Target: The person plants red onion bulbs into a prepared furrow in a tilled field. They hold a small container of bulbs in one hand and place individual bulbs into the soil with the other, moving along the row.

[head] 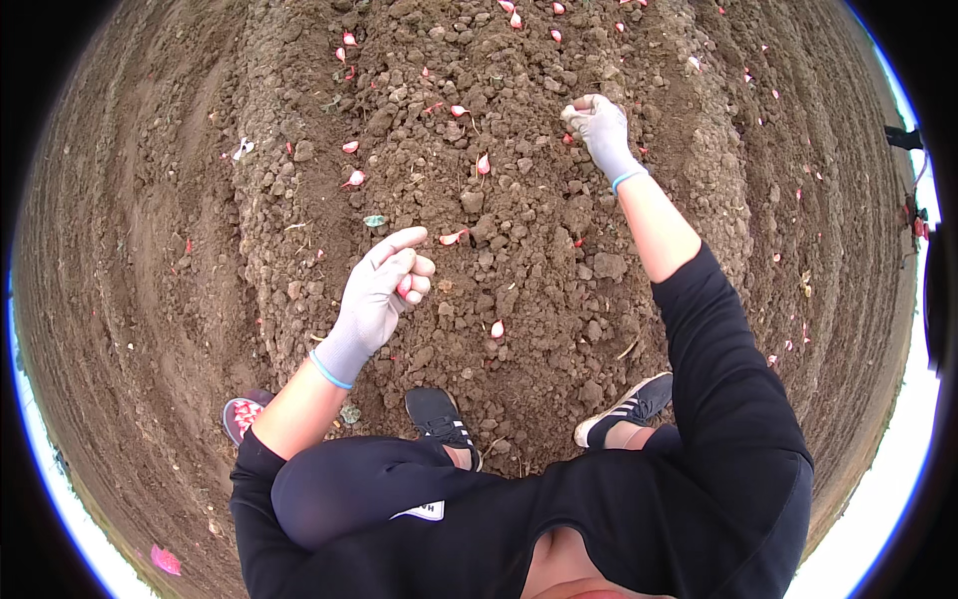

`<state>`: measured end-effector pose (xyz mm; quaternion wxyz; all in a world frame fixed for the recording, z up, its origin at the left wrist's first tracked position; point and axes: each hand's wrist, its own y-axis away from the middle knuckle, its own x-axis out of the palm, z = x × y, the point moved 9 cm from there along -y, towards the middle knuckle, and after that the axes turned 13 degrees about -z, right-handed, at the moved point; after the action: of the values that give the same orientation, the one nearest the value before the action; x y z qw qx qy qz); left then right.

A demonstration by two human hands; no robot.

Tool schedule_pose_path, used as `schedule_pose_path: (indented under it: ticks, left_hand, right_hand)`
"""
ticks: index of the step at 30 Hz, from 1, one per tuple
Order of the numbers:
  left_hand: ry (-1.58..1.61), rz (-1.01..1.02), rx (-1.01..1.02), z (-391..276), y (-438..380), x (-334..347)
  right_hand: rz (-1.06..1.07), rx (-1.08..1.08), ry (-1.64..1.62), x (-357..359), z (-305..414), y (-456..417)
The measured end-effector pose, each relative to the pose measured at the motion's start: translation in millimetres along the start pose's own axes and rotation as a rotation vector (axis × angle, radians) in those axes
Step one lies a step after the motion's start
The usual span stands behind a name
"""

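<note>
My left hand (385, 288), in a pale work glove with a blue cuff edge, hovers over the soil bed. Its curled fingers grip a pink-skinned garlic clove (405, 286), while the forefinger points out. Farther forward on the right, my gloved right hand (599, 135) is low over the soil with fingers curled inward; whether anything is between them is hidden. A reddish clove (567, 138) lies just below those fingers. Between the hands are a clove with a dry tail (453, 237) and another clove (483, 163). Nearer my feet sits a single clove (498, 329).
Cloddy brown soil (524, 277) spreads all around in long rows, with more cloves (355, 178) scattered over it. A round container of cloves (245, 414) stands beside my left forearm. My dark left shoe (438, 419) and right shoe (632, 404) are planted on the bed. A pink bag-like object (165, 559) lies far lower left.
</note>
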<state>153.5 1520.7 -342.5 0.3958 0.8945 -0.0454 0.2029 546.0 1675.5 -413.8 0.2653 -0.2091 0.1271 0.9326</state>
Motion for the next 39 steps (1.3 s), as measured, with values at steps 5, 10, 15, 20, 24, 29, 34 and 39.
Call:
schedule_pose_path:
  ticks: [5,10,15,20,24,29,34,39]
  left_hand:
    - [0.026,-0.057,-0.044,4,-7,-13]
    - [-0.012,-0.132,-0.044,-7,-6,-30]
    - [0.131,-0.028,-0.094,-14,-1,-7]
    - [0.196,0.067,0.003,-28,0,-3]
    - [0.243,0.143,0.020,-26,-2,6]
    - [0.242,0.231,0.032,-22,1,7]
    - [0.203,0.094,0.032,-12,1,-7]
    - [0.204,0.100,-0.056,0,-2,2]
  right_hand:
    - [0.175,-0.722,0.797,60,38,-65]
    - [-0.016,-0.882,1.126,95,35,-66]
    - [0.065,-0.843,1.217,102,27,-63]
    - [0.178,-0.805,1.141,81,67,-24]
    - [0.362,-0.773,0.160,75,165,138]
    - [0.592,-0.299,-0.165,101,161,248]
    - [0.439,-0.749,-0.014,95,174,273]
    - [0.574,-0.748,0.061,107,166,290]
